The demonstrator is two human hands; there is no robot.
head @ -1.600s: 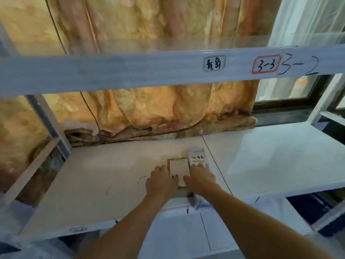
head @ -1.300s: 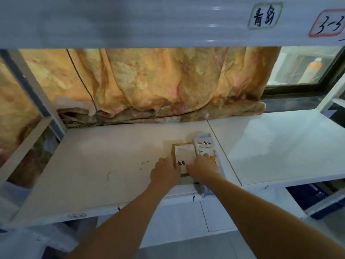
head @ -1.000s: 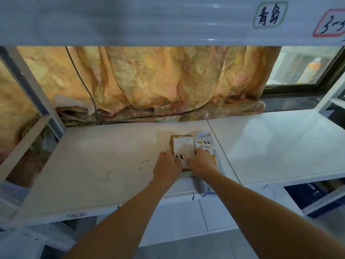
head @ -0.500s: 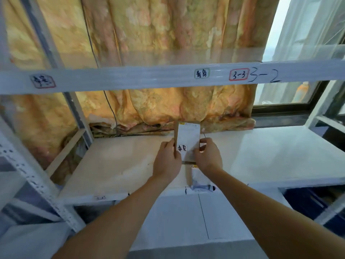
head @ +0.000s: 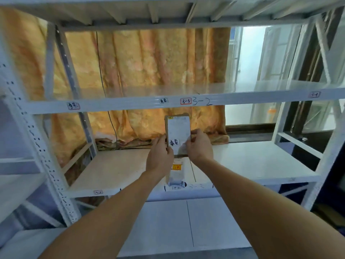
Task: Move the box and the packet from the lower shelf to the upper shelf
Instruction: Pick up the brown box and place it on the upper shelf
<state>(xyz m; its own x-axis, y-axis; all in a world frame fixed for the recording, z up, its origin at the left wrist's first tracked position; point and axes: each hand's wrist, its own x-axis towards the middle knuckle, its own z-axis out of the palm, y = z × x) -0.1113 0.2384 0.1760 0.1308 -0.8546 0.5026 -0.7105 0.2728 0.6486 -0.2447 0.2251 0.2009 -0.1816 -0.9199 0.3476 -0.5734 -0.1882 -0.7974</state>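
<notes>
A flat brown box (head: 178, 130) with a white label stands upright in the air, its top just below the upper shelf's front rail (head: 130, 104). My left hand (head: 159, 155) grips its left edge and my right hand (head: 199, 146) grips its right edge. The white packet (head: 176, 173) with an orange-yellow patch lies on the lower shelf (head: 115, 171) near the front edge, below my hands and partly hidden by them.
A white metal rack with a perforated upright (head: 37, 141) on the left and another upright (head: 324, 156) on the right. An orange curtain (head: 149, 60) hangs behind. A window (head: 261, 71) is at the back right. A further shelf (head: 168, 14) runs overhead.
Both hands gripped the box on the lower shelf and lifted it upright, up toward the upper shelf's rail. The packet stayed on the lower shelf. The view tilted upward.
</notes>
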